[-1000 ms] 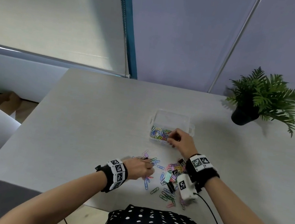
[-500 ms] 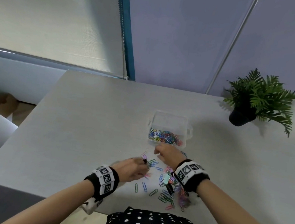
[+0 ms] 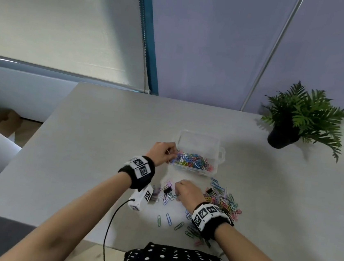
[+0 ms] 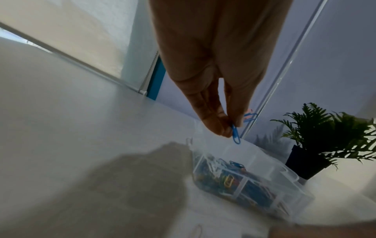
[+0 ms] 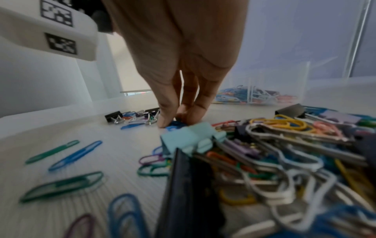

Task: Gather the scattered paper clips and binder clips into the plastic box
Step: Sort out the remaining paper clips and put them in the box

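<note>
The clear plastic box (image 3: 198,134) stands mid-table with coloured paper clips in its near compartments. My left hand (image 3: 169,153) hovers at the box's left edge. In the left wrist view this hand (image 4: 230,127) pinches a blue paper clip (image 4: 236,136) above the box (image 4: 262,154). My right hand (image 3: 178,192) is down on the table in front of the box. Its fingertips (image 5: 162,122) pinch a blue paper clip (image 5: 176,124). A heap of paper clips and binder clips (image 3: 225,203) lies to its right, and a black binder clip (image 3: 167,190) to its left.
A potted fern (image 3: 301,119) stands at the table's back right. Several loose paper clips (image 3: 168,219) lie close to the table's near edge. A light blue binder clip (image 5: 191,140) and a black one (image 5: 183,193) lie close to my right wrist.
My left hand has risen from the scattered clips to the box's left edge with a blue clip. My right hand has come back from the box down to the clips on the table.
</note>
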